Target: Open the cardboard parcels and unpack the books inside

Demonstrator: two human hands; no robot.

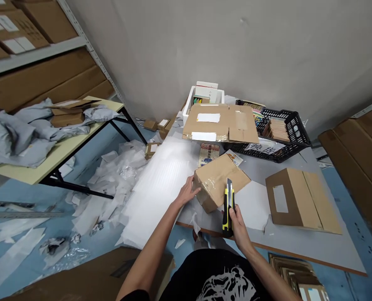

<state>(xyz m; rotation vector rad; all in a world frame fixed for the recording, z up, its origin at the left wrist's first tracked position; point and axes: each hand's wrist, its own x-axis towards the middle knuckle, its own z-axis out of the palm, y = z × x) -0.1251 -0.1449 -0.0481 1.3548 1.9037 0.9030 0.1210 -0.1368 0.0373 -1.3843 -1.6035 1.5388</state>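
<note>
In the head view, a small cardboard box point(215, 177) stands tilted near the table's front edge, shiny tape across it. My left hand point(187, 192) grips its left side, thumb on the near face and fingers round the edge. In my right hand point(238, 223) is a yellow and black box cutter point(228, 209), held upright with its blade out, in front of the box's right part. Whether the blade touches the cardboard I cannot tell. Behind the box lie a printed book point(208, 154) and a white and orange printed card point(235, 157).
White foam sheets point(167, 167) cover the table's left side. A black crate point(286, 146) and a flattened carton point(223, 121) are at the back. Another cardboard box point(298, 200) stands to the right. Packing scraps point(119, 171) litter the floor beside a yellow table point(75, 144).
</note>
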